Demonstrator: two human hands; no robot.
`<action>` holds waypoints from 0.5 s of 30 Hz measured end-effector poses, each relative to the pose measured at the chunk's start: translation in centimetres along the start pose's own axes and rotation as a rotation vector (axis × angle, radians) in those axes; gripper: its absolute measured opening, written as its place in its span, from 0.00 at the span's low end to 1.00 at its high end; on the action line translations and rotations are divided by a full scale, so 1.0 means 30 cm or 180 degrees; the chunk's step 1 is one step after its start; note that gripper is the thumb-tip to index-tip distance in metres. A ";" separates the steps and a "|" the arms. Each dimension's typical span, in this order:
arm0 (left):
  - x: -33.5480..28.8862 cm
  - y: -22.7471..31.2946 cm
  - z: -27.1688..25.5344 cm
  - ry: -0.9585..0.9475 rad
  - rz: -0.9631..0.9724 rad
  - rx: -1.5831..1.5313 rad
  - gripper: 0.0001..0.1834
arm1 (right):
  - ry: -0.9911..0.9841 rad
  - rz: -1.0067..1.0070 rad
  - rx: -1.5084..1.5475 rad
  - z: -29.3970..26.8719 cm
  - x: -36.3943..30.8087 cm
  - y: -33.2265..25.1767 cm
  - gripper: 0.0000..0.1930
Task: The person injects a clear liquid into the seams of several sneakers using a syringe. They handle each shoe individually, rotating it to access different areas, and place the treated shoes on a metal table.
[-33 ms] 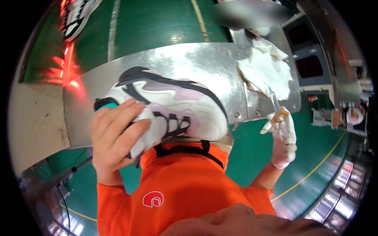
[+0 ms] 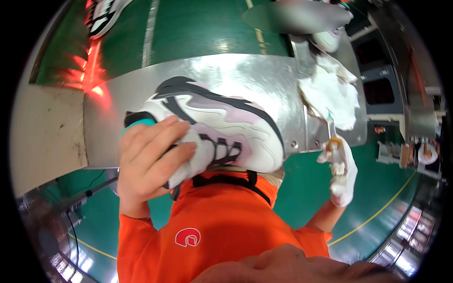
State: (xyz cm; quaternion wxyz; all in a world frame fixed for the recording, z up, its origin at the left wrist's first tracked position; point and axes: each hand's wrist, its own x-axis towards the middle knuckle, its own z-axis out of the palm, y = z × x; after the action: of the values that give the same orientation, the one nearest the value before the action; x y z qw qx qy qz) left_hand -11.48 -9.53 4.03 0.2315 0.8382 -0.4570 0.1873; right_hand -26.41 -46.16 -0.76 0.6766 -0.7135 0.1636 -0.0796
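Observation:
My left hand [image 2: 153, 160] is bare and closed round the collar and tongue of a sneaker [image 2: 255, 132]. The sneaker is white, lilac and black with a teal lining, tipped on its side against the near edge of the metal bench, its toe to the right. Off to the right, my right hand [image 2: 343, 172] wears a white glove. Its fingers are bent round a slim clear syringe [image 2: 331, 127] with a green tip and a yellowish end. That tip reaches the near edge of a crumpled white cloth [image 2: 332, 92].
The metal bench [image 2: 226, 68] spans the middle, with a beige panel [image 2: 52, 127] at its left. Another sneaker [image 2: 104, 19] stands far left near red light. A blurred grey disc [image 2: 297, 16] partly hides a shoe [image 2: 326, 41] at far right. A dark pole [image 2: 101, 187] is at near left.
The whole scene sits slightly further right in the picture. My right hand has turned a little, and the syringe points more upright. My left hand keeps its hold on the sneaker.

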 end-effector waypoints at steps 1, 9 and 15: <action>-0.003 -0.008 0.005 0.0031 0.0041 -0.0001 0.13 | -0.0121 0.0363 -0.0315 0.023 0.005 -0.069 0.52; -0.044 -0.016 0.019 0.0215 -0.0016 -0.0011 0.12 | -0.1728 0.0207 0.1145 0.191 0.220 -0.104 0.38; -0.033 -0.005 0.012 0.0142 -0.0200 0.0012 0.11 | -0.2003 0.0234 0.0645 0.276 0.300 -0.073 0.35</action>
State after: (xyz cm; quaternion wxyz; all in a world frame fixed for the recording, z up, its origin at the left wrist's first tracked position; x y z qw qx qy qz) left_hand -11.82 -8.99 3.17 0.2458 0.8482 -0.4247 0.1995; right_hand -14.96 -41.39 -0.14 0.7639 -0.6258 -0.0366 0.1532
